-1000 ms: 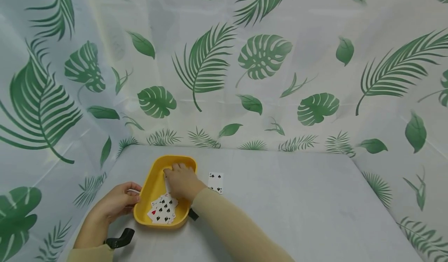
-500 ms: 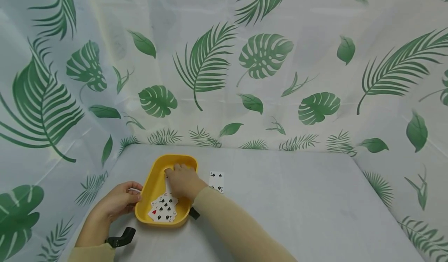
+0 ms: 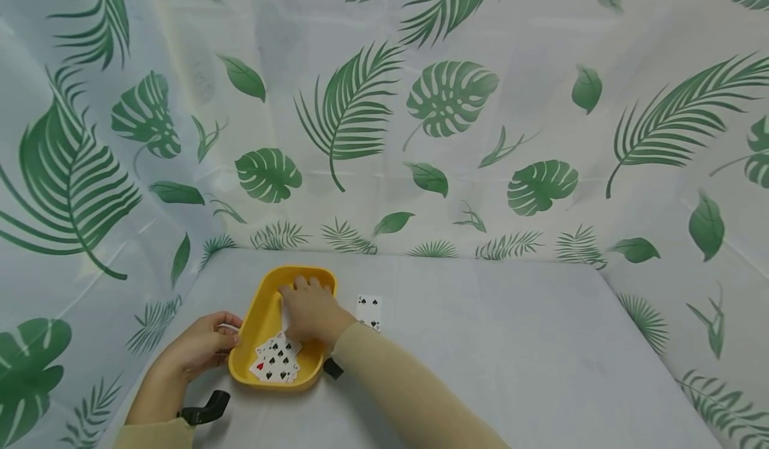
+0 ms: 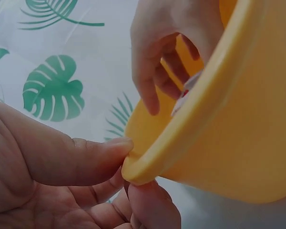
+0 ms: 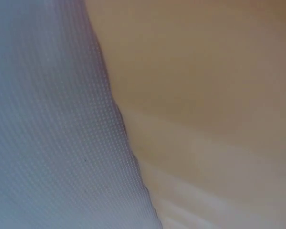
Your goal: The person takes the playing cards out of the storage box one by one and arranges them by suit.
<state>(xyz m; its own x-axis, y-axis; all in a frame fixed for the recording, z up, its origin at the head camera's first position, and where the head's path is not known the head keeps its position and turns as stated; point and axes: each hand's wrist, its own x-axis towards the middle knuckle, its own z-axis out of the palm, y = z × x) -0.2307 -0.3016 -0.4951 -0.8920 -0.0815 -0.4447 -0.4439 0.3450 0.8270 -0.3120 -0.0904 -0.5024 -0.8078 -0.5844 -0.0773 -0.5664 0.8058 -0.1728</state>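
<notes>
My left hand (image 3: 203,347) pinches the rim of a yellow plastic tray (image 3: 253,329) between thumb and fingers; the left wrist view shows the thumb on top of the rim. Inside the tray, overlapping playing cards (image 3: 280,362) lie face up at the near end, a seven of spades uppermost. My right hand (image 3: 310,311) reaches into the far part of the tray, its fingers bent downward. Beside its thumb shows a strip of white card (image 3: 285,314); I cannot tell whether the fingers grip it. In the left wrist view, a card edge (image 4: 185,95) with a red mark overlaps the right fingers.
A four of spades (image 3: 369,310) lies on the grey-white tabletop (image 3: 480,342) just right of the tray, partly behind the right forearm. Leaf-printed white cloth (image 3: 372,102) hangs around the back and sides. The right wrist view is filled by blurred tan and ribbed bluish-grey surfaces.
Both hands and the tray stay almost in place. The right fingers shift slightly within the tray; otherwise the head view only sways a little.
</notes>
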